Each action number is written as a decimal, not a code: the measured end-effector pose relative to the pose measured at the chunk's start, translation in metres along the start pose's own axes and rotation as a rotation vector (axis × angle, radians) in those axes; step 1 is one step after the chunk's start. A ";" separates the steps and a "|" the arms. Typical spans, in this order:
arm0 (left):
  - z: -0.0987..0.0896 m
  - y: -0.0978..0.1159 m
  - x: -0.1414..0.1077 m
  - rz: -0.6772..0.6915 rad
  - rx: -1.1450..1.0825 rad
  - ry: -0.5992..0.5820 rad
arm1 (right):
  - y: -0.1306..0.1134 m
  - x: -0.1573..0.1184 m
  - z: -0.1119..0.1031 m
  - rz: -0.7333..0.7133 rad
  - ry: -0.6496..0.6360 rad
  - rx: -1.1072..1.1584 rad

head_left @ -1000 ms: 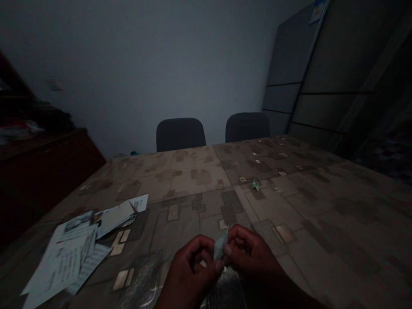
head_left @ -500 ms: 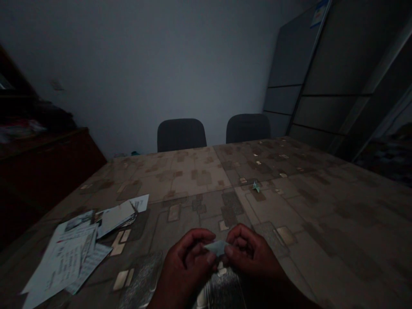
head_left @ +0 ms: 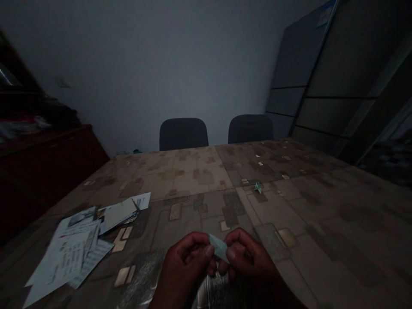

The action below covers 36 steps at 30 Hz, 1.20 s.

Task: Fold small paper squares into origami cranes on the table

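A small folded piece of pale green paper [head_left: 219,248] is pinched between my two hands, above the near part of the table. My left hand [head_left: 189,257] grips its left end between thumb and forefinger. At its right end, the thumb and curled fingers of my right hand [head_left: 247,253] close on it. Some of the paper is covered by my fingertips. Farther off, right of centre, a little folded green paper figure [head_left: 258,187] stands on the patterned tablecloth [head_left: 199,214].
Loose printed sheets [head_left: 64,257] and a stack of cards or papers [head_left: 119,214] lie at the left of the table. Two dark chairs [head_left: 184,134] stand along the far edge. A reddish-brown cabinet [head_left: 54,159] is at the left, a sliding-door wardrobe [head_left: 289,68] at the right.
The folded paper has turned in my fingers, from lying nearly level to slanting down toward the right, and shows a longer strip shape. The whole view has shifted slightly.
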<state>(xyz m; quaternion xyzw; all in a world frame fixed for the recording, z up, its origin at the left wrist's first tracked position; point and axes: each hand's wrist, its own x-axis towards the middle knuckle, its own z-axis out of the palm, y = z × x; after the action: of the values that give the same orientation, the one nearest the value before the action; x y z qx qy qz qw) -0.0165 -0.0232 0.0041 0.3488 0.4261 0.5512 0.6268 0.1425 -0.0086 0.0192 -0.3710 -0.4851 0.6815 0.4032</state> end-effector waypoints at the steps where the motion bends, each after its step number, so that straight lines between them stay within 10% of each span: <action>1: 0.000 0.001 -0.001 -0.001 0.010 0.000 | 0.000 0.000 -0.001 -0.002 0.007 -0.017; 16: 0.011 0.006 -0.007 -0.037 -0.102 -0.047 | 0.025 0.005 -0.002 -0.065 -0.048 0.077; 36: 0.008 0.013 -0.004 0.041 0.295 -0.039 | 0.010 -0.001 -0.005 -0.275 -0.097 -0.583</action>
<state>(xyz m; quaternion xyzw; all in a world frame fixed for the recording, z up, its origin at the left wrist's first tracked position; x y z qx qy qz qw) -0.0145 -0.0252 0.0196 0.4566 0.4830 0.4884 0.5654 0.1456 -0.0095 0.0087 -0.3690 -0.7241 0.4700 0.3444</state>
